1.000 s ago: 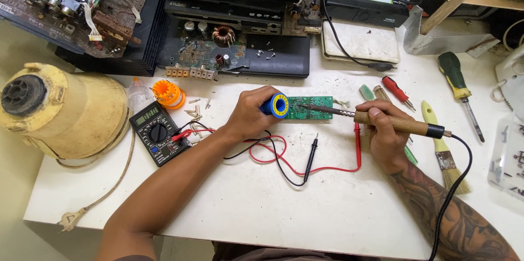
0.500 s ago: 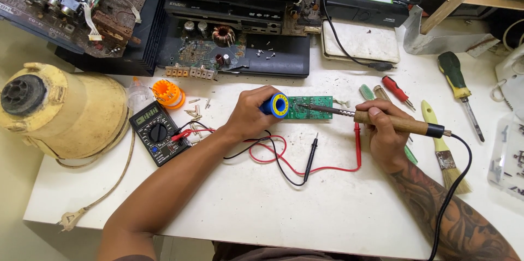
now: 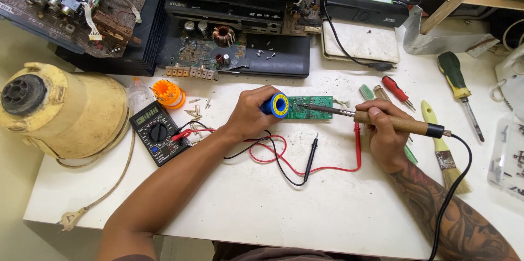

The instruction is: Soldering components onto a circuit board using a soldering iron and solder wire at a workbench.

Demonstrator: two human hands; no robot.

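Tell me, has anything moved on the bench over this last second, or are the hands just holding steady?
Nothing visibly changed. The left hand still grips the blue and yellow solder spool at the end of the green circuit board, and the right hand still holds the wooden-handled soldering iron with its tip on the board. The multimeter and its probes lie as before.

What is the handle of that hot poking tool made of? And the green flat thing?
The soldering iron handle in the right hand looks like brown varnished wood, with a faint sheen. The circuit board looks like rigid green lacquered board; it's too small to tell more. The left hand holds a blue and yellow spool against it.
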